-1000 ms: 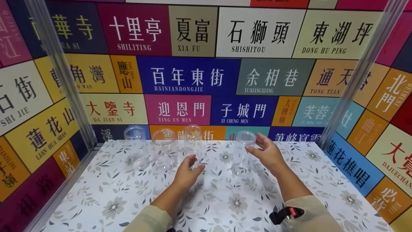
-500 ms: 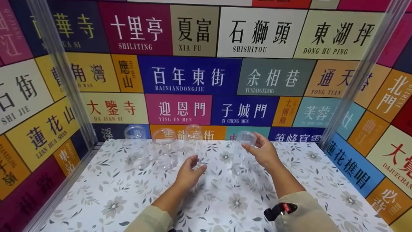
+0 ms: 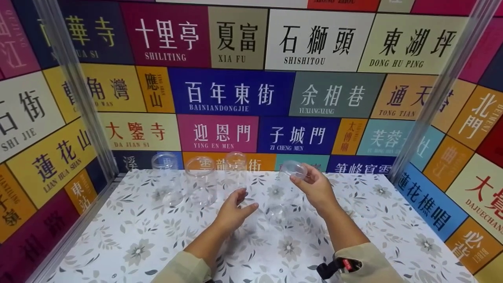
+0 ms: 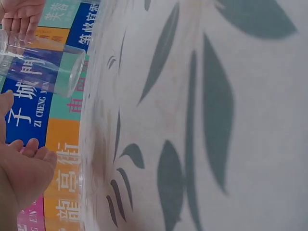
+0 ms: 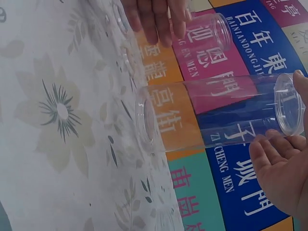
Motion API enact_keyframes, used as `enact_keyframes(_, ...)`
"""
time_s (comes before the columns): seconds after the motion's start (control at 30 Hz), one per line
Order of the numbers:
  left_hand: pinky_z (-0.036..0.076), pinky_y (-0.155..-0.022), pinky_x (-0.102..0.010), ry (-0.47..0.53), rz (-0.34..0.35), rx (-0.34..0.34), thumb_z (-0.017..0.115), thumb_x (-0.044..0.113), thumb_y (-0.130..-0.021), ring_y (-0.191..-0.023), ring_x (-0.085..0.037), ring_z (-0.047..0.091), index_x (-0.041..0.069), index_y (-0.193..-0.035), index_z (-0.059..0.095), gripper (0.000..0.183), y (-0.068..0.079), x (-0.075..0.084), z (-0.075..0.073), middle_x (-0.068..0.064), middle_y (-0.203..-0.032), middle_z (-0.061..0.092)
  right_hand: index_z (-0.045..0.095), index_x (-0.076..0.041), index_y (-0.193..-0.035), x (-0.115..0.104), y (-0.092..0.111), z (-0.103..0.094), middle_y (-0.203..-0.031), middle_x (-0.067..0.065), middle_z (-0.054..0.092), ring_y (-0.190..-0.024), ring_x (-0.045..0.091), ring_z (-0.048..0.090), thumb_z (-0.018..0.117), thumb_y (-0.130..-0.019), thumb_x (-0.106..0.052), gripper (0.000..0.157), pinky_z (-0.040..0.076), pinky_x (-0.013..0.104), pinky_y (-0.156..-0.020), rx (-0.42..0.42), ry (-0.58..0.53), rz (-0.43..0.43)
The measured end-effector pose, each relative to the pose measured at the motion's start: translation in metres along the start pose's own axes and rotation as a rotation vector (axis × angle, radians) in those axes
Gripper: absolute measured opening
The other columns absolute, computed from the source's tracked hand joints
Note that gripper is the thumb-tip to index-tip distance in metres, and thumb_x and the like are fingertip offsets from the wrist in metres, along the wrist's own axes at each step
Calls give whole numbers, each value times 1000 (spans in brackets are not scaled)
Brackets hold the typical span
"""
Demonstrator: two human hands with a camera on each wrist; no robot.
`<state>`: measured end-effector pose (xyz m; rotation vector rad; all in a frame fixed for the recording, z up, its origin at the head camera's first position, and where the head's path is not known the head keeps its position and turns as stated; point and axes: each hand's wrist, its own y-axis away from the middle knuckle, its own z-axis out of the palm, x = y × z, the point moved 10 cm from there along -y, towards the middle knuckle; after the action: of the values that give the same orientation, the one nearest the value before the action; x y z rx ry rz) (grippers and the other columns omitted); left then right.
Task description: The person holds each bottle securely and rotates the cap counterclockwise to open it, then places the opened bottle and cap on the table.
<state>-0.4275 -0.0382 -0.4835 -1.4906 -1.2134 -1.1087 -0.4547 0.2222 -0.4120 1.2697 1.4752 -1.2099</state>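
A tall clear plastic jar [image 3: 283,192] tilts slightly in the head view, its base close over the table. My right hand [image 3: 316,189] holds it near the top rim, thumb on the near side and fingers behind. The right wrist view shows the jar's see-through wall [image 5: 211,113] from the side. My left hand [image 3: 234,210] is apart from the jar, to its left, with fingers loosely bent, thumb out and nothing held. Just behind that hand stands a narrow clear jar [image 3: 235,175].
Two more clear jars stand at the back left, a wide jar [image 3: 200,182] and another jar [image 3: 167,181] beyond it. A flat clear disc [image 3: 365,210] lies on the flower-patterned table [image 3: 137,251] at right. Printed panels [image 3: 232,92] rise behind the table.
My right hand has moved the jar left and a little nearer, tilting it. My left hand has shifted slightly right, its thumb spreading further from the fingers. The other jars have stayed put.
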Motion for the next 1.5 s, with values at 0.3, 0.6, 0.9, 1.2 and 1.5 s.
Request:
enact_keyframes(0.3, 31, -134, -55, -38, 12, -68, 86, 45, -90, -160, -35, 39, 8, -163, 40, 94, 6, 4, 4, -14, -168, 47, 42, -7, -163, -6, 14, 19, -161, 19, 53, -148, 31, 54, 75, -102, -26, 71, 54, 23, -112, -8, -107, -33)
enact_keyframes(0.6, 28, -134, -55, 20, 67, -113, 86, 38, -91, -161, -36, 37, 5, -163, 38, 92, 10, 10, 6, -16, -170, 43, 41, -4, -162, -18, 26, 32, -161, 19, 54, -143, 28, 58, 71, -104, -20, 67, 56, 18, -105, -17, -198, -70)
enact_keyframes(0.9, 31, -134, -52, 46, 64, -101, 86, 41, -91, -161, -32, 39, 10, -162, 43, 89, 10, 9, 9, -11, -170, 45, 46, -4, -159, -24, 29, 42, -158, 18, 56, -142, 26, 58, 70, -105, -17, 61, 57, 21, -107, -12, -276, -98)
enact_keyframes(1.2, 30, -134, -51, 36, 62, -71, 89, 48, -86, -160, -29, 40, 17, -159, 47, 90, 12, 10, 8, -2, -167, 50, 49, -9, -157, -19, 29, 45, -157, 13, 58, -142, 24, 59, 70, -105, -19, 57, 53, 36, -118, -4, -324, -79)
enact_keyframes(1.5, 32, -134, -50, -10, 92, -54, 91, 42, -86, -159, -28, 43, 18, -158, 49, 86, 14, 9, 6, -1, -164, 53, 43, -5, -161, -12, 31, 45, -162, 19, 51, -141, 25, 60, 68, -107, -19, 61, 58, 23, -105, 0, -358, -47)
